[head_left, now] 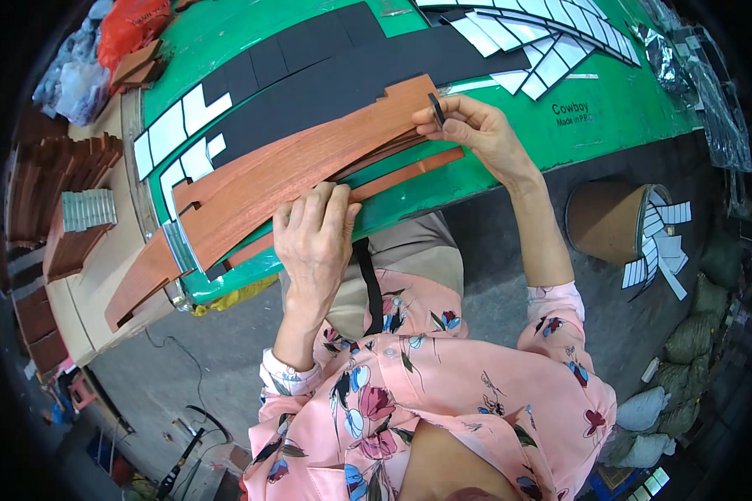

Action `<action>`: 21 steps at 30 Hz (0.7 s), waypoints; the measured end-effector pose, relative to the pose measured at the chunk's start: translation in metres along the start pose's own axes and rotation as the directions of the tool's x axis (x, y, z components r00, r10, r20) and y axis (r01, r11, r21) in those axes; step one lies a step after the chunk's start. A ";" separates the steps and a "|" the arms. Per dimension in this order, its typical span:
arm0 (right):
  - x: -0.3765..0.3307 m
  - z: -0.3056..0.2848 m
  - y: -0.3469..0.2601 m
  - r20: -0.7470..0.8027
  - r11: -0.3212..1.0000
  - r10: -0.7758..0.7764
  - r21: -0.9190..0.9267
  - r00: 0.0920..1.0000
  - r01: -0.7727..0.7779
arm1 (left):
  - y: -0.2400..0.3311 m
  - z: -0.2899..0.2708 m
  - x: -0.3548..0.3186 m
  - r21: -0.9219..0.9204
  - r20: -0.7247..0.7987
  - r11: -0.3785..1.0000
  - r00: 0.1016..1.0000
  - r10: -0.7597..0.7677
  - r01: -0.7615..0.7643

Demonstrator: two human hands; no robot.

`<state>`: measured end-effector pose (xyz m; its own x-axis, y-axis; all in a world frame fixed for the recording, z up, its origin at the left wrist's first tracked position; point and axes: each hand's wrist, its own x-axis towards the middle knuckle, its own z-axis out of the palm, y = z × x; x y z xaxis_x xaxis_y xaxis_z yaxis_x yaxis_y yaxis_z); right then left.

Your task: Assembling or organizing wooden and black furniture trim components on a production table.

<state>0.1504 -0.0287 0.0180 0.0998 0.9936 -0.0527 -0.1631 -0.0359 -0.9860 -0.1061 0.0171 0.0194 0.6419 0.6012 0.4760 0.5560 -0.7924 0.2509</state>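
A long reddish-brown wooden board [309, 159] with a notched right end lies slanted across the green table. Bent fingers of my left hand [313, 234] grip its near edge around the middle; what the fingertips touch underneath is hidden. Beside the board's right end, my right hand [476, 134] pinches a small black strip [436, 109] between thumb and fingers. Another short black piece [190, 206] sits on the board near its left end. Below the board, a narrow wooden strip [409, 174] runs along the table, partly covered by my left hand.
Black sheets [309, 92] and white backed pieces [560, 50] spread over the green tabletop [652, 108]. Wooden pieces [58, 184] stand stacked on a side surface at left. On the floor at right, a brown bucket [606, 221] holds white scraps. A red bag [134, 29] lies far left.
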 end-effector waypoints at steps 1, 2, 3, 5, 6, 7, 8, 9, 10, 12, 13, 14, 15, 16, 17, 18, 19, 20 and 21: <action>-0.001 -0.002 0.002 0.000 1.000 0.002 0.005 1.000 -0.002 | 0.002 0.000 0.001 0.002 0.005 1.000 1.000 0.000 0.000; -0.004 -0.005 0.004 -0.031 1.000 0.009 -0.018 0.999 -0.009 | 0.005 0.000 0.002 -0.009 0.007 0.999 0.999 0.033 -0.033; -0.007 -0.008 0.005 -0.057 0.999 0.014 -0.042 0.998 -0.017 | 0.008 -0.001 0.002 -0.019 0.005 0.998 0.998 0.061 -0.061; -0.017 -0.018 0.008 -0.082 0.987 -0.033 -0.158 0.996 0.019 | 0.018 0.007 0.006 -0.187 0.018 0.982 0.999 0.028 -0.024; -0.023 -0.021 0.009 -0.109 0.960 -0.088 -0.275 0.990 0.055 | 0.025 0.012 0.011 -0.291 0.038 0.957 0.999 -0.004 0.014; -0.027 -0.021 0.007 -0.103 0.960 -0.082 -0.275 0.991 0.051 | 0.030 0.017 0.017 -0.291 0.039 0.957 0.999 -0.012 0.023; -0.032 -0.020 0.004 -0.073 0.916 -0.112 -0.395 0.991 0.074 | 0.034 0.023 0.023 -0.332 0.046 0.942 0.998 -0.035 0.048; -0.036 -0.019 -0.001 -0.042 0.855 -0.139 -0.509 0.989 0.099 | 0.037 0.029 0.029 -0.375 0.052 0.924 0.997 -0.053 0.069; -0.037 -0.017 -0.005 -0.005 0.772 -0.191 -0.618 0.982 0.147 | 0.039 0.035 0.034 -0.393 0.066 0.915 0.995 -0.068 0.089; -0.041 -0.009 -0.007 -0.031 0.734 -0.224 -0.663 0.974 0.148 | 0.041 0.047 0.037 -0.410 0.109 0.901 0.988 -0.108 0.144; -0.041 -0.008 -0.007 -0.058 0.695 -0.263 -0.704 0.963 0.147 | 0.043 0.051 0.037 -0.422 0.153 0.886 0.978 -0.140 0.193; -0.041 -0.007 -0.005 -0.055 0.694 -0.260 -0.704 0.964 0.147 | 0.044 0.054 0.038 -0.423 0.152 0.884 0.978 -0.144 0.197; -0.041 -0.007 -0.004 -0.016 0.623 -0.295 -0.761 0.955 0.179 | 0.045 0.055 0.038 -0.425 0.156 0.875 0.971 -0.180 0.230; -0.041 -0.008 -0.002 0.025 0.547 -0.327 -0.810 0.945 0.211 | 0.046 0.057 0.037 -0.426 0.160 0.866 0.963 -0.215 0.264; -0.039 -0.009 0.000 0.029 0.548 -0.324 -0.809 0.946 0.213 | 0.046 0.057 0.038 -0.424 0.161 0.865 0.962 -0.220 0.268; -0.037 -0.011 0.001 0.107 0.463 -0.363 -0.841 0.926 0.278 | 0.046 0.057 0.038 -0.417 0.155 0.868 0.962 -0.225 0.271; -0.036 -0.012 0.002 0.186 0.373 -0.394 -0.862 0.900 0.342 | 0.047 0.057 0.039 -0.409 0.149 0.871 0.961 -0.231 0.273; -0.035 -0.013 0.002 0.191 0.375 -0.392 -0.860 0.900 0.345 | 0.047 0.057 0.040 -0.407 0.149 0.870 0.960 -0.237 0.278; -0.033 -0.014 0.002 0.203 0.373 -0.385 -0.858 0.900 0.353 | 0.047 0.057 0.040 -0.403 0.155 0.871 0.959 -0.237 0.281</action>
<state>0.1606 -0.0635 0.0156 -0.0465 0.9300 0.3647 0.8164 0.2458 -0.5226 -0.0239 0.0098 0.0020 0.5657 0.7805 0.2661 0.4516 -0.5632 0.6920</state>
